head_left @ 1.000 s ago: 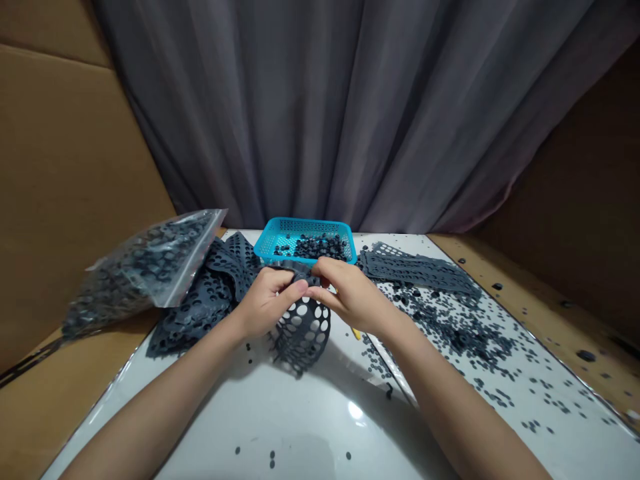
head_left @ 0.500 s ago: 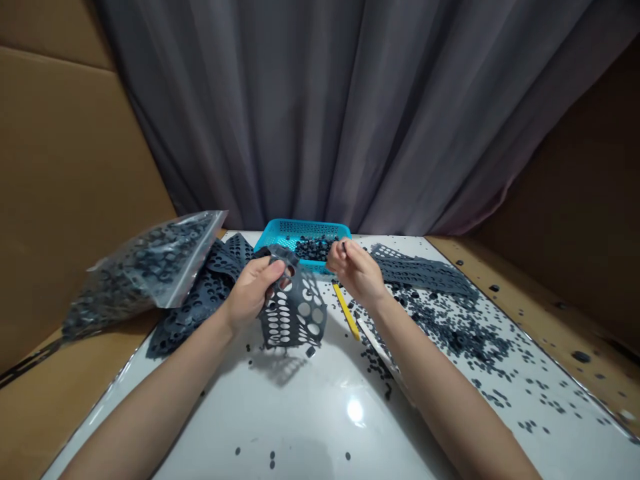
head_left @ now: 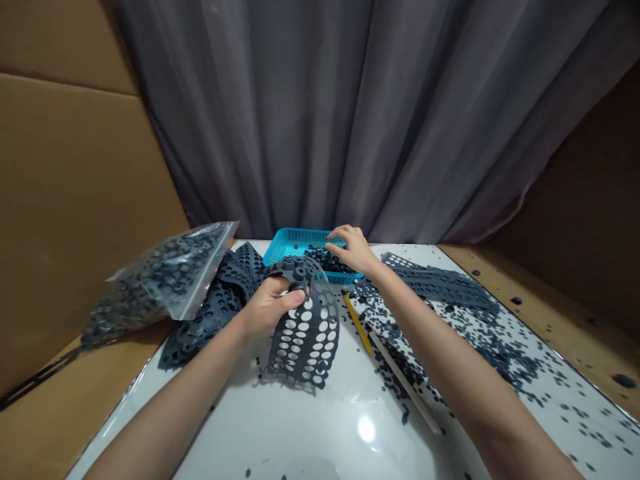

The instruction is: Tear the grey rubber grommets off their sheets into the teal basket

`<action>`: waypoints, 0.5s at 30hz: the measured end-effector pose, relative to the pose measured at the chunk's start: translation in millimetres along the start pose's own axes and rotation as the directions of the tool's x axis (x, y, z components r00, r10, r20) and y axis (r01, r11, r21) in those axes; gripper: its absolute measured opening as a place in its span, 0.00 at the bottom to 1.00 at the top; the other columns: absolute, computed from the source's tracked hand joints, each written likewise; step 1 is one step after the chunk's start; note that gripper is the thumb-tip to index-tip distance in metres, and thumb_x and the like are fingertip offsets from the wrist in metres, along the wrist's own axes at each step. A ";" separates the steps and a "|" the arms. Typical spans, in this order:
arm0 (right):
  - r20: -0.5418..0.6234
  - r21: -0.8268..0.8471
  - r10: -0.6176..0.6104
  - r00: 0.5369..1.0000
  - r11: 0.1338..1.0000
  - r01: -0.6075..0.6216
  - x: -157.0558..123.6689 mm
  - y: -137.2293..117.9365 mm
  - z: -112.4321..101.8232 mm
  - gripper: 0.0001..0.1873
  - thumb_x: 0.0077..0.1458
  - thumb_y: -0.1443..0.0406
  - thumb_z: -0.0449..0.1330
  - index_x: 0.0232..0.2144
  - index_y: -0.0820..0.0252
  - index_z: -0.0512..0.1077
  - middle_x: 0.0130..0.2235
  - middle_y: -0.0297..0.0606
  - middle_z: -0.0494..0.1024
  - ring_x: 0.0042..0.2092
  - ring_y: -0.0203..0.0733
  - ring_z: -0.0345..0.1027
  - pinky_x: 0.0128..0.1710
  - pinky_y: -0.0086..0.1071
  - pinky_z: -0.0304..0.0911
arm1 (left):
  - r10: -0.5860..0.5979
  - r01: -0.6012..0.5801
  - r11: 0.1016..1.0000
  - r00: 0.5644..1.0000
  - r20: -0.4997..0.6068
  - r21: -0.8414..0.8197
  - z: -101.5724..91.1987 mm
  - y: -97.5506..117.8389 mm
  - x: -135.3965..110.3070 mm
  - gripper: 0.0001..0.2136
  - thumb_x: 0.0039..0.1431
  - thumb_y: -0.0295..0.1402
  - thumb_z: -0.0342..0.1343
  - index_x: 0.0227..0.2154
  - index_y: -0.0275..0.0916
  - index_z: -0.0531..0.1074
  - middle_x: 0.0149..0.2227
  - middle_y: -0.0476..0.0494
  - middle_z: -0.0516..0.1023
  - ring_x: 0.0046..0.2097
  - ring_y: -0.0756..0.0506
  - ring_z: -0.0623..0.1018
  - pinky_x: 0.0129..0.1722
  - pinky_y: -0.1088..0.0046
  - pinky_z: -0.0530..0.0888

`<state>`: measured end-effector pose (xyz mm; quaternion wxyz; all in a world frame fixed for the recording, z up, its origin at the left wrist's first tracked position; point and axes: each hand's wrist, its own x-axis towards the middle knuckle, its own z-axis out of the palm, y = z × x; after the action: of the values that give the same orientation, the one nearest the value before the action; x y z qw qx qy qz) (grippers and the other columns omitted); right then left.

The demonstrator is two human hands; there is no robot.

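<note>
My left hand (head_left: 270, 305) grips the top of a dark grey rubber sheet (head_left: 306, 327) punched full of round holes, which hangs and curls down onto the glossy white table (head_left: 310, 427). My right hand (head_left: 351, 248) reaches over the blue plastic basket (head_left: 287, 241) at the back. Its fingers are curled, tips down over the small dark rubber pieces (head_left: 327, 259) in the basket. Whether they hold a piece I cannot make out.
A clear zip bag (head_left: 157, 280) of dark rings leans at left over a heap of punched sheets (head_left: 215, 300). More sheets (head_left: 440, 283) and scattered bits (head_left: 500, 353) lie at right. A yellow stick (head_left: 358, 324) and a white strip (head_left: 405, 383) lie in the middle. Cardboard walls and a grey curtain surround the table.
My right hand left the sheet and moved back to the basket. My left hand keeps the sheet, now alone. The view shifted slightly.
</note>
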<state>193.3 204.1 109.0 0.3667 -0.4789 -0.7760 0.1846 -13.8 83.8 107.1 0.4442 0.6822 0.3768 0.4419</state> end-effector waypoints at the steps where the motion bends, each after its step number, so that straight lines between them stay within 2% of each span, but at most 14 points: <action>1: 0.008 0.087 -0.133 0.991 0.988 0.132 -11.3 -16.2 -6.6 0.11 0.53 0.57 0.55 0.30 0.59 0.69 0.38 0.40 0.71 0.42 0.44 0.62 0.42 0.37 0.56 | 0.030 -0.031 0.998 0.999 0.020 0.062 -1.3 0.2 0.2 0.15 0.52 0.43 0.52 0.26 0.35 0.73 0.27 0.44 0.74 0.31 0.46 0.72 0.33 0.72 0.70; 3: 0.102 0.255 -0.339 0.935 0.918 0.305 -36.3 -48.0 -18.5 0.13 0.58 0.57 0.49 0.29 0.59 0.67 0.30 0.36 0.70 0.34 0.39 0.63 0.36 0.33 0.57 | 0.099 -0.111 0.978 0.992 0.076 0.174 -3.3 2.1 0.5 0.13 0.53 0.41 0.52 0.27 0.35 0.74 0.29 0.44 0.76 0.35 0.43 0.73 0.39 0.68 0.70; 4: 0.171 0.263 -0.412 0.895 0.895 0.361 -48.2 -61.6 -22.9 0.11 0.57 0.58 0.51 0.28 0.59 0.66 0.29 0.35 0.69 0.32 0.37 0.63 0.34 0.32 0.57 | 0.137 -0.159 0.963 0.984 0.113 0.218 -4.0 3.6 0.5 0.12 0.52 0.39 0.52 0.28 0.36 0.74 0.31 0.43 0.76 0.37 0.42 0.73 0.41 0.67 0.69; 7: 0.209 0.100 -0.466 0.860 0.885 0.455 -73.8 -86.2 -28.2 0.09 0.54 0.59 0.56 0.28 0.58 0.63 0.27 0.32 0.67 0.29 0.36 0.59 0.33 0.32 0.54 | 0.224 -0.287 0.913 0.947 0.229 0.291 -5.1 9.6 0.7 0.10 0.51 0.37 0.53 0.31 0.37 0.75 0.34 0.42 0.77 0.41 0.40 0.74 0.47 0.64 0.67; 10: 0.264 -0.030 -0.467 0.844 0.871 0.491 -83.1 -90.0 -25.2 0.10 0.57 0.60 0.53 0.27 0.58 0.60 0.26 0.32 0.67 0.29 0.36 0.58 0.33 0.33 0.52 | 0.267 -0.362 0.874 0.916 0.301 0.325 -5.3 15.7 2.1 0.10 0.50 0.37 0.54 0.33 0.38 0.75 0.35 0.42 0.77 0.42 0.39 0.73 0.48 0.64 0.65; 12: 0.290 -0.081 -0.456 0.841 0.864 0.497 -84.4 -88.1 -21.2 0.11 0.59 0.60 0.50 0.26 0.58 0.59 0.26 0.33 0.66 0.29 0.36 0.57 0.33 0.33 0.50 | 0.253 -0.339 0.878 0.927 0.276 0.337 -4.1 18.0 3.6 0.11 0.50 0.40 0.54 0.29 0.37 0.74 0.31 0.44 0.75 0.39 0.41 0.73 0.45 0.67 0.66; 14: 0.280 -0.110 -0.431 0.858 0.873 0.474 -84.3 -85.7 -16.5 0.12 0.60 0.62 0.49 0.25 0.58 0.57 0.26 0.33 0.65 0.28 0.35 0.55 0.31 0.32 0.49 | 0.166 -0.211 0.911 0.974 0.152 0.354 -1.1 18.1 4.7 0.16 0.53 0.44 0.52 0.20 0.36 0.70 0.22 0.48 0.69 0.29 0.46 0.70 0.33 0.73 0.66; 15: 0.271 -0.102 -0.413 0.869 0.886 0.453 -84.0 -84.2 -14.2 0.12 0.60 0.63 0.49 0.24 0.58 0.57 0.25 0.33 0.64 0.27 0.35 0.54 0.30 0.32 0.49 | 0.102 -0.118 0.924 0.993 0.064 0.365 1.0 17.3 5.0 0.19 0.54 0.45 0.51 0.16 0.36 0.66 0.18 0.50 0.63 0.24 0.50 0.65 0.26 0.76 0.63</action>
<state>175.6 89.6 139.1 0.2616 -0.2942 -0.9148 0.0906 -9.1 82.4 124.5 0.2914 0.7830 0.4041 0.3726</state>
